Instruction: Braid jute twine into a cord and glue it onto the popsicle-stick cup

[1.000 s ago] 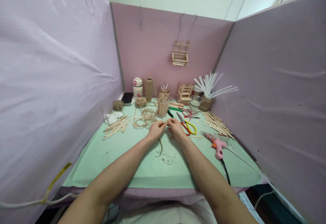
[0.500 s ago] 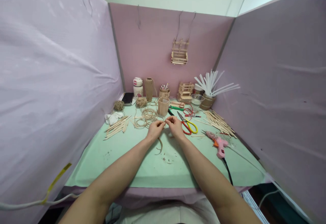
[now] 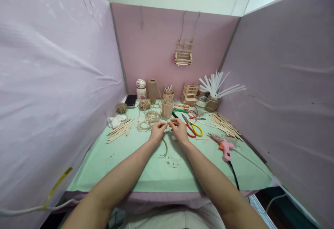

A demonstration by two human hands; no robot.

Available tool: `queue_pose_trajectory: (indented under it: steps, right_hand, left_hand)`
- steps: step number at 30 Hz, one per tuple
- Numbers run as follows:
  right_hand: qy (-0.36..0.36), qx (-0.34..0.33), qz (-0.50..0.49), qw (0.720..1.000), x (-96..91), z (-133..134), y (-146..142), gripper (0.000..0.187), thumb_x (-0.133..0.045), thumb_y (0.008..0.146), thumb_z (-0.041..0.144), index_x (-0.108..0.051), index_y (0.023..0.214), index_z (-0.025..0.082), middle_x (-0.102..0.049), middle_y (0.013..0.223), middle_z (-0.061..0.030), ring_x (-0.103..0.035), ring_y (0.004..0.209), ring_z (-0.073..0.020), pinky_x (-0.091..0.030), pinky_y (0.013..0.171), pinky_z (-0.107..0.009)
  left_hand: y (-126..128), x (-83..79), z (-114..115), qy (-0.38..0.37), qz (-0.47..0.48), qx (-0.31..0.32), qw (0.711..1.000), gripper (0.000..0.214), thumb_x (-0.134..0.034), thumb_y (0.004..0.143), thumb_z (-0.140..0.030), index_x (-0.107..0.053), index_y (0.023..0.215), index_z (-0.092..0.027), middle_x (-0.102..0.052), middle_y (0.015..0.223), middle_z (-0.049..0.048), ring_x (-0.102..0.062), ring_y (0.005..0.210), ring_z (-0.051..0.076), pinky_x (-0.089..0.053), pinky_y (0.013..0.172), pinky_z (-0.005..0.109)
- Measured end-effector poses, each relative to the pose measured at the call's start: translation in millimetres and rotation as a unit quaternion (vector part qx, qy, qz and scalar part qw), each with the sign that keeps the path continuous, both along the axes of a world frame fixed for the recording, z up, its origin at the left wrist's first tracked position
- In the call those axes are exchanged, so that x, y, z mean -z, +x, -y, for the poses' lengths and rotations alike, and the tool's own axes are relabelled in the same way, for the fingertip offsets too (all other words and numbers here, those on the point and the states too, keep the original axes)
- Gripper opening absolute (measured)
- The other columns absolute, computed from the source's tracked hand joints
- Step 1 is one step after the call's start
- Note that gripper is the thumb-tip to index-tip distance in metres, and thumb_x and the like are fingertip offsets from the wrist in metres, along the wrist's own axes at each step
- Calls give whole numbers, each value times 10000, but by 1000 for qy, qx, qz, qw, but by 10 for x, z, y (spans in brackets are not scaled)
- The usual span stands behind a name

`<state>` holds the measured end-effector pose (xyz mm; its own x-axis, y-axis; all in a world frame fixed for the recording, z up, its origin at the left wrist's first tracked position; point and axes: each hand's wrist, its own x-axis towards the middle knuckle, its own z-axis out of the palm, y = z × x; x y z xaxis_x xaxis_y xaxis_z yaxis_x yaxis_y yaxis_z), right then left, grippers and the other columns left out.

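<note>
My left hand (image 3: 158,131) and my right hand (image 3: 179,129) meet over the middle of the green tabletop, each with fingers pinched on a length of twine (image 3: 165,145). One tail of it curves down onto the cloth below my left hand. Just beyond my fingertips stands a small wooden stick cup (image 3: 167,108), upright. Loose coils of twine (image 3: 152,116) lie to the left of the cup. Scissors (image 3: 192,126) with red and yellow handles rest right beside my right hand. How the twine runs between the fingertips is too small to make out.
A pink glue gun (image 3: 223,146) with a black cord lies to the right. Wooden sticks are piled at left (image 3: 120,130) and right (image 3: 226,126). Along the back stand a white bottle (image 3: 141,90), a twine spool (image 3: 152,91) and a clear cup (image 3: 202,104).
My left hand has drawn slightly to the left, so the fingertips are a little farther apart. The hanging twine tail has shifted slightly right.
</note>
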<state>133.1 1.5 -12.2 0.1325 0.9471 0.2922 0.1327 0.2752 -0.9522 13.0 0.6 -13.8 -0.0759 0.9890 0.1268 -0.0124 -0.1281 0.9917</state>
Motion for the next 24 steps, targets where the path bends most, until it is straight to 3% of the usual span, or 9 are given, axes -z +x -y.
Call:
queue_pose_trajectory:
  steps: [7,12,19,24]
  right_hand:
    - [-80,-6,-29,996,-43,2,15,263,-609,619,297,-537,847,186,-614,647,13,-504,493,-108,-412,484,-239]
    - [-72,-16,-50,996,-40,-7,35,208,-592,620,288,-499,780,194,-542,583,45,-493,498,-104,-414,496,-231]
    - [-6,-13,52,999,-1,-26,10,100,-558,660,291,-570,680,193,-586,637,8,-531,604,-132,-439,581,-254]
    - [8,-19,71,997,-49,13,-3,186,-520,718,324,-648,715,191,-660,714,-19,-578,696,-164,-456,685,-287]
  left_hand:
    - [-3,-9,-6,-65,129,90,985,227,-675,605,-326,-594,700,-137,-489,619,-27,-388,531,55,-272,458,177]
    - [-26,-61,21,-94,146,166,971,284,-711,580,-351,-590,711,-130,-444,607,-28,-373,532,51,-231,435,165]
    - [-26,3,-8,-47,108,88,989,318,-700,601,-383,-633,799,-144,-575,735,12,-449,609,74,-312,485,176]
    - [-41,-2,-15,-16,62,62,996,310,-678,628,-392,-658,811,-143,-636,765,42,-487,626,99,-346,497,203]
